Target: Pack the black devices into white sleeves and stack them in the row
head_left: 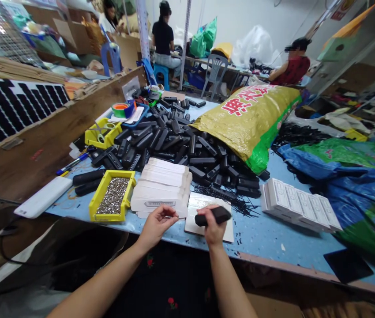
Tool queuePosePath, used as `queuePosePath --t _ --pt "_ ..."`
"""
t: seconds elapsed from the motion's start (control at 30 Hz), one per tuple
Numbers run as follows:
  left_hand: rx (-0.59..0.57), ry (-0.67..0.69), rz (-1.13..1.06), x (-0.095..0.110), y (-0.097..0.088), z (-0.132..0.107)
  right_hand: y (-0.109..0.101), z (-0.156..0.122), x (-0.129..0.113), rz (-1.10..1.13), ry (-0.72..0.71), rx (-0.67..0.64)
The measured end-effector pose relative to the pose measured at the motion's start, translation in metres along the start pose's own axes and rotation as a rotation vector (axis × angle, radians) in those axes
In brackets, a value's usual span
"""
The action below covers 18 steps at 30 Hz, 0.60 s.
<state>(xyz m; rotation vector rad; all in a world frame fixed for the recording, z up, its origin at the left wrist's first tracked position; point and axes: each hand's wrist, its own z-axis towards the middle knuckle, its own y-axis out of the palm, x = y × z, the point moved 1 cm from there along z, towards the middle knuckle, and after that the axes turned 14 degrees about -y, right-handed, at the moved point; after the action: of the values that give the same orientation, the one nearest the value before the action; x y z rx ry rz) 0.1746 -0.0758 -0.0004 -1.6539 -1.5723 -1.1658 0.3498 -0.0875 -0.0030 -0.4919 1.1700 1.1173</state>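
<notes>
My right hand is wrapped round a black oblong plastic piece, held tilted above a small white board near the table's front edge. To its left, my left hand has thumb and fingertips pinched together; anything between them is too small to make out. Just behind that hand lies a fanned stack of white printed cards. A yellow bin full of small shiny metal parts stands left of the cards. Behind them spreads a large heap of black plastic cases.
A gold-and-green sack lies over the heap's right side. White boxes stand in a row at right, beside blue-green plastic sheeting. A wooden board edges the left. Several people sit working in the background.
</notes>
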Motion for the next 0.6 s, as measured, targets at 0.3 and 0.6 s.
queuePosePath --t 0.3,0.6 --pt "-0.084 -0.031 -0.062 -0.003 0.025 -0.008 0.041 -0.001 -0.022 0.424 0.290 0.408" --pt "-0.071 -0.031 -0.112 -0.006 0.029 -0.007 0.033 -0.007 -0.019 0.444 0.296 0.492"
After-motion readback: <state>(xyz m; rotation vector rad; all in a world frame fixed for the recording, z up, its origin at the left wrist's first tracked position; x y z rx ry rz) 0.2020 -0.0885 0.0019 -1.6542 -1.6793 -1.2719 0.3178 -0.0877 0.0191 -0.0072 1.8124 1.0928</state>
